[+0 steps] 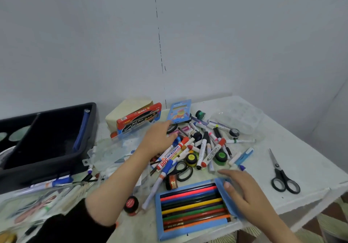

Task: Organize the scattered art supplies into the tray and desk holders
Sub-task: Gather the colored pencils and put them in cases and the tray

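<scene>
Pale-walled corner: the white desk (310,158) carries a heap of plastic markers (199,148). The left hand (158,139), fingers loose, rests on the heap's 9 o'clock edge. The right hand (243,188), fingers spread, touches the flap of the blue cardboard pencil box (158,216) at 5 o'clock. A black plastic tray (43,169) sits at 9 o'clock.

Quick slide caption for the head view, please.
Left hand over the marker pile, right hand touching the open coloured-pencil box, black tray at left.
</scene>
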Tool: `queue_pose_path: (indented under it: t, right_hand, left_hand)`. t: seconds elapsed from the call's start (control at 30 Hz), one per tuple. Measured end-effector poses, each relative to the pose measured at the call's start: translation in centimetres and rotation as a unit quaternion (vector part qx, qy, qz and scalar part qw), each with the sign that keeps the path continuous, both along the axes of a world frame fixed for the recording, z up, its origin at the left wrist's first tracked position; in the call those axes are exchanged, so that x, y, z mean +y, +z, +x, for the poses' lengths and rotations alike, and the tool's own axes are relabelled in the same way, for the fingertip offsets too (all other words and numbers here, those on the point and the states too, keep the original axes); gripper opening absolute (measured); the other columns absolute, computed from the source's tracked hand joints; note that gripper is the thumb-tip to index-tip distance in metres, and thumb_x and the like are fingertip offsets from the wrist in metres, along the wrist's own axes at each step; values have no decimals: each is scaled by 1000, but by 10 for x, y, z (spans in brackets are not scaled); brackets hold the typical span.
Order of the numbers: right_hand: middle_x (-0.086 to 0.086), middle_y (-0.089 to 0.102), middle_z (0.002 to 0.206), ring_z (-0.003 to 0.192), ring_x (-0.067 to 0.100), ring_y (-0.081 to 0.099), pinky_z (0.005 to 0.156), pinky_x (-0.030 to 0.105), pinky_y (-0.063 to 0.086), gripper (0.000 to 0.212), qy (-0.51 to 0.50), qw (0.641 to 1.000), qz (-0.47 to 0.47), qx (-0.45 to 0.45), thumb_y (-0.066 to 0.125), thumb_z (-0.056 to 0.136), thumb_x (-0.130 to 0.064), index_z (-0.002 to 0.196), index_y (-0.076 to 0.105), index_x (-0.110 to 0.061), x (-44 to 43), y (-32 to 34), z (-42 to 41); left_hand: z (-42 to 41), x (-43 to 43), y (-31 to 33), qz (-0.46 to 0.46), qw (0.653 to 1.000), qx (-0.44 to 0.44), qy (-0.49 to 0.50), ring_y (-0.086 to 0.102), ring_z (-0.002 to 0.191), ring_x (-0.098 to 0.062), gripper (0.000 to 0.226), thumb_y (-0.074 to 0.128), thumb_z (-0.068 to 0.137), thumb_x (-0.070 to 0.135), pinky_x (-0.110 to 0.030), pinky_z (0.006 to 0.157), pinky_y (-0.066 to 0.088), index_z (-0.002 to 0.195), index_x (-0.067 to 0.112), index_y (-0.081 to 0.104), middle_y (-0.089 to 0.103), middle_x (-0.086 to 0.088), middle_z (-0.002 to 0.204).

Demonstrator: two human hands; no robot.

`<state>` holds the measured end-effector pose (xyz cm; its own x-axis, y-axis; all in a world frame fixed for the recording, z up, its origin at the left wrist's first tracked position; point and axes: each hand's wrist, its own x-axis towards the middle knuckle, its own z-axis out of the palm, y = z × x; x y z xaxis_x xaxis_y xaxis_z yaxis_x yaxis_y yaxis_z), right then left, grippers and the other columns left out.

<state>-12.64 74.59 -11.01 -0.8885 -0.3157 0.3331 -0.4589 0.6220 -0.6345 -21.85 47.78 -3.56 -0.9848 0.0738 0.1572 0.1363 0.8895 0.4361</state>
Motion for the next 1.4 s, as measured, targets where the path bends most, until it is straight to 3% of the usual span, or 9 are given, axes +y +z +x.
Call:
queue_pose_path:
  t: [0.23, 0.43, 0.6, 0.77, 0.87, 1.03, 1.13, 1.2, 1.4]
  right_hand:
    - [-24, 67, 102, 94, -10, 55, 78, 3, 41, 37, 67, 990, 95, 75, 36, 91, -60, 100, 69, -46, -1, -12, -20]
    - [-32, 63, 102, 99, -14, 53, 87, 2, 37, 22, 52, 998, 26, 29, 50, 83, -64, 95, 67, -55, 2, -12, -29]
    - [-37, 62, 96, 99, -7, 55, 83, 9, 41, 18, 51, 991, -19, -119, 59, 70, -50, 83, 67, -59, 4, 8, -41]
    - [-29, 68, 88, 86, -7, 63, 81, 17, 51, 32, 77, 979, -6, -190, 65, 82, -16, 77, 71, -47, 6, 27, -52]
    - [-21, 70, 85, 82, -4, 63, 78, 17, 52, 27, 70, 978, 13, -195, 63, 84, -14, 82, 73, -38, 4, 36, -53]
    - [-34, 64, 84, 83, -6, 60, 73, 11, 44, 21, 73, 986, 29, -144, 64, 86, -18, 86, 74, -37, -5, 48, -46]
    - [-33, 65, 89, 91, -8, 58, 78, 11, 42, 13, 77, 989, 42, -121, 63, 82, -40, 92, 72, -39, -11, 45, -34]
    - [-34, 60, 104, 103, -11, 52, 90, 16, 41, 37, 104, 986, 75, -102, 54, 75, -62, 103, 67, -42, -14, 40, -23]
    - [-29, 16, 139, 129, -11, 9, 105, 9, 0, 88, 181, 953, 239, -51, 51, 66, -83, 142, 29, -46, -22, 21, 4]
  left_hand:
    - [-91, 25, -17, -127, 985, -87, 72, 42, 125, -36, 48, 29, 98, 46, -41, 100, 38, 145, 35, 27, 43, -15, 140]
    - [-132, 33, -20, -63, 973, -169, 142, 48, 122, -34, 85, 36, 77, 78, -44, 98, 42, 142, 24, 27, 48, -9, 138]
    - [-134, 28, -8, 31, 969, -186, 161, 50, 116, -32, 93, 59, 70, 60, -38, 92, 47, 140, 8, 26, 49, -15, 131]
    - [-115, 17, 12, 202, 956, -174, 119, 51, 95, -25, 62, 64, 59, 33, -28, 61, 44, 112, 23, 34, 44, -14, 115]
    - [-94, 8, 26, 234, 956, -157, 86, 48, 85, -26, 70, 58, 54, 13, -25, 48, 41, 114, 32, 27, 39, -14, 110]
    - [-41, -6, 47, 310, 943, -124, 8, 46, 73, -17, 80, 51, 45, 15, -24, 59, 41, 120, 43, 42, 42, -8, 102]
    - [0, -22, 50, 298, 948, -101, -41, 47, 97, -16, 82, 60, 42, 28, -31, 85, 43, 120, 47, 43, 45, -1, 115]
    - [30, -38, 45, 257, 960, -97, -63, 42, 116, -20, 89, 62, 41, 36, -35, 98, 38, 127, 47, 42, 39, 0, 134]
    - [122, -84, 17, 100, 979, -163, -73, 47, 91, -14, 84, 52, 54, 23, -13, 65, 44, 127, 55, 28, 30, 5, 123]
